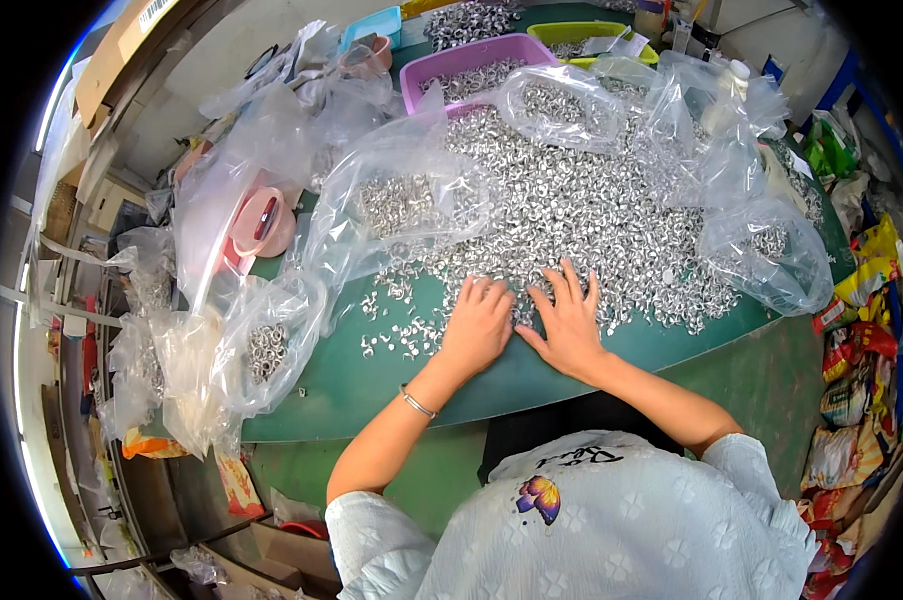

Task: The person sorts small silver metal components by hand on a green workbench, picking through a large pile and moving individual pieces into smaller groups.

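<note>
Left hand [479, 328], right hand [569, 322] flat on metal rings [582, 215]; grip unclear.

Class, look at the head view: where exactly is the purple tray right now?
The purple tray sits at the far edge of the green table, slightly left of centre, beyond the pile of small metal parts, with a yellow-green tray to its right.

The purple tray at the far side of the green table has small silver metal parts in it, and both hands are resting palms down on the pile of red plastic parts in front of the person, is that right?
Not quite. The pile under the left hand and right hand is small silver metal parts, not red plastic, as the head view shows. The purple tray at the far side of the green table does hold silver parts.
</note>
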Demonstrator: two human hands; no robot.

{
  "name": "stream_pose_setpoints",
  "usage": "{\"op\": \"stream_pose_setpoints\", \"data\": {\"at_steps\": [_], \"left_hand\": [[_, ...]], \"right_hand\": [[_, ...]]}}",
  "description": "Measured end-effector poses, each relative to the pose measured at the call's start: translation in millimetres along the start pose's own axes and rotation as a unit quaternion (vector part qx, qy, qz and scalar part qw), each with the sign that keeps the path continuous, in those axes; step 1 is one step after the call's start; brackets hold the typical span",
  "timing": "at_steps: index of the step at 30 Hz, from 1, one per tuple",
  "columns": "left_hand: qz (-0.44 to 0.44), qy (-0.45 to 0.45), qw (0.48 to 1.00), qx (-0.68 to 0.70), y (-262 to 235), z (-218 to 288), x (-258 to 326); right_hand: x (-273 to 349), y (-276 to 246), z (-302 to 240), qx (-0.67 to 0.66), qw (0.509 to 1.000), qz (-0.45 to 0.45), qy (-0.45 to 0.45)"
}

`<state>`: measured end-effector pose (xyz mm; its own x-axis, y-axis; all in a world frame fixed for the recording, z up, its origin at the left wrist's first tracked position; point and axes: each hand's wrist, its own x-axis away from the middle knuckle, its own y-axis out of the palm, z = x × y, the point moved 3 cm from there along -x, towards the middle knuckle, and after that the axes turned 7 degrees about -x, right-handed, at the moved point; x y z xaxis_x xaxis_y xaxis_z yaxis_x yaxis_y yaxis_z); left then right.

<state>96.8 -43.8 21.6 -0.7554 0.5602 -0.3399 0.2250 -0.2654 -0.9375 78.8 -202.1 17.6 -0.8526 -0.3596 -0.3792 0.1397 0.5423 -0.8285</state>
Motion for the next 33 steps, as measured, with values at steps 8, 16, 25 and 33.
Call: {"op": "stream_pose_setpoints", "data": {"at_steps": [8,16,25,33], "left_hand": [[0.023,-0.187,0.982,-0.011,-16,-21,38],[0.043,-0.326,0.944,0.0,-30,-39,77],[-0.101,-0.175,0.979,-0.015,-19,1,56],[-0.056,-0.323,0.944,-0.045,-19,12,89]], "right_hand": [[-9,37,-46,-0.084,0.994,-0.06,-0.044],[-20,20,-59,-0.191,0.945,-0.101,-0.245],[3,7,-28,-0.017,0.992,-0.124,-0.029],[-23,41,-43,-0.036,0.949,-0.228,-0.213]]}}
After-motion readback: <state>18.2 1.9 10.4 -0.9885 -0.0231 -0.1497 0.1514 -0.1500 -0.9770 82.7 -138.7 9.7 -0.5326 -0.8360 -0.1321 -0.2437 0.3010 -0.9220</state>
